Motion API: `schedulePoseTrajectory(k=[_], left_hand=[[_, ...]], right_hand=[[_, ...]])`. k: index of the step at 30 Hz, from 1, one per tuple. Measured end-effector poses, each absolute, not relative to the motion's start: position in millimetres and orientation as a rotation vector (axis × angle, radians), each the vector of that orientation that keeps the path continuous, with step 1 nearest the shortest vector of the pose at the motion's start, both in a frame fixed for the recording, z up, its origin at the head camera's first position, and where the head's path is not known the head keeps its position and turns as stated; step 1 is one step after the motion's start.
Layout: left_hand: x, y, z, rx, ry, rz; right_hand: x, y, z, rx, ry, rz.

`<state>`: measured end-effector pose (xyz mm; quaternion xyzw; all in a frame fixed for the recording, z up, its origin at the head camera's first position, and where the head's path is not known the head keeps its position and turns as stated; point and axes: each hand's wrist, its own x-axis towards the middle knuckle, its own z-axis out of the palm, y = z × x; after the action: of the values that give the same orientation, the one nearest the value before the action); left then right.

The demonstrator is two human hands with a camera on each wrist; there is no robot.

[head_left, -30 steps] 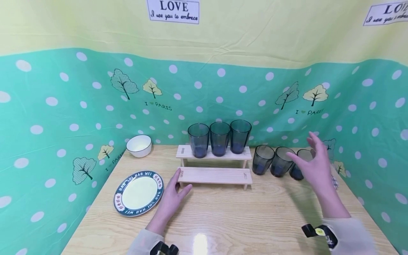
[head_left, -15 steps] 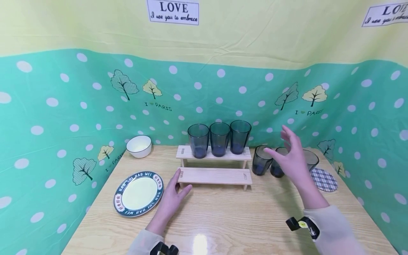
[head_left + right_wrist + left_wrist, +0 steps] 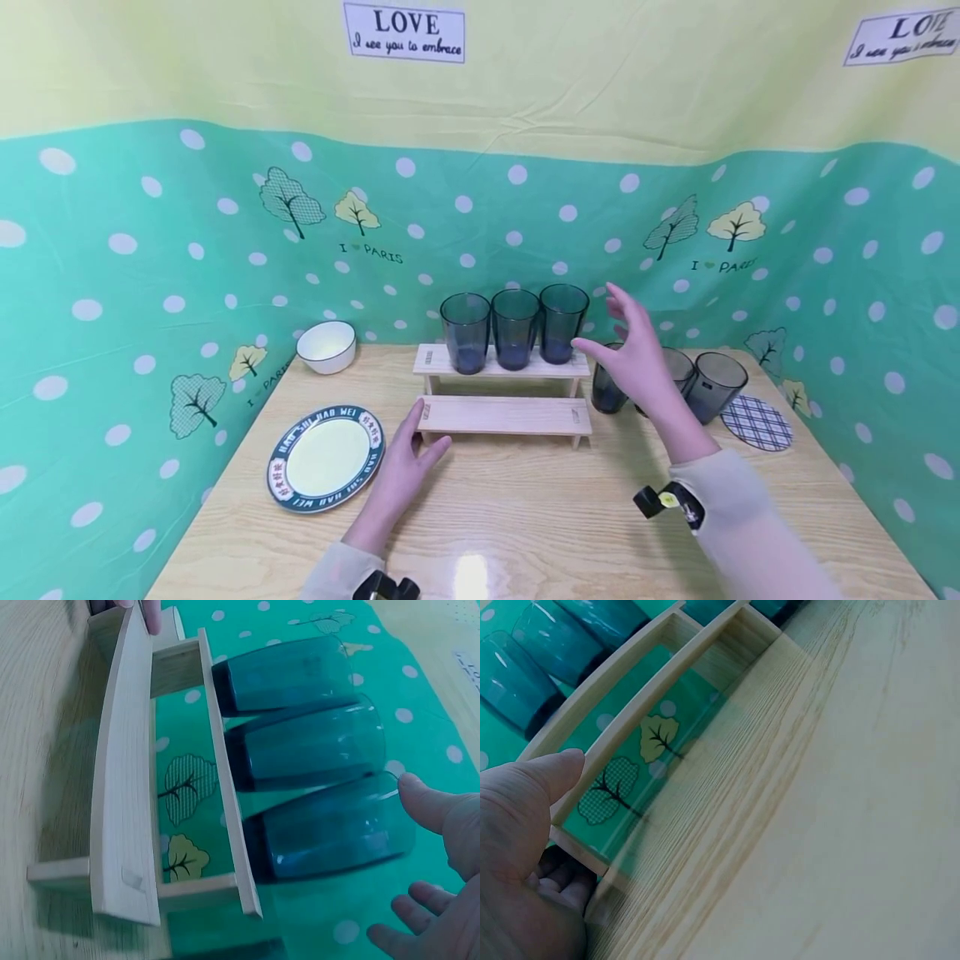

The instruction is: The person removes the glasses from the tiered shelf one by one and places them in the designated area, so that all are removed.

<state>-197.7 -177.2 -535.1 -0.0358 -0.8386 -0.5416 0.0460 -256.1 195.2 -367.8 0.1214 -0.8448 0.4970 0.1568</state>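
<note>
My left hand (image 3: pixel 401 467) rests open on the surface, fingers touching the wooden rack's (image 3: pixel 504 414) lower shelf end. My right hand (image 3: pixel 637 362), fingers spread & holding nothing, hovers just right of the rack's rightmost glass (image 3: pixel 562 322) on the top shelf.

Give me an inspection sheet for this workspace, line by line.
Surface: light wooden table, glare at the near edge.
Job's things: two-tier wooden rack; three dark glass tumblers upright on its upper tier, lower tier bare; three more tumblers on the table to its right.
Clutter: white bowl, blue-rimmed plate, plaid coaster.
Grippers: left hand touches the rack's left end; right hand open, raised by the rightmost racked tumbler.
Cables: nothing seen.
Surroundings: green dotted cloth backdrop.
</note>
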Motion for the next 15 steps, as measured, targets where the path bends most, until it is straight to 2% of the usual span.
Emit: schedulePoseTrajectory(k=[15], left_hand=[[-198,-177,-535,-0.126,-2.554,-1.656]], right_hand=[[-286,171,-369,0.312,-2.534,1.4]])
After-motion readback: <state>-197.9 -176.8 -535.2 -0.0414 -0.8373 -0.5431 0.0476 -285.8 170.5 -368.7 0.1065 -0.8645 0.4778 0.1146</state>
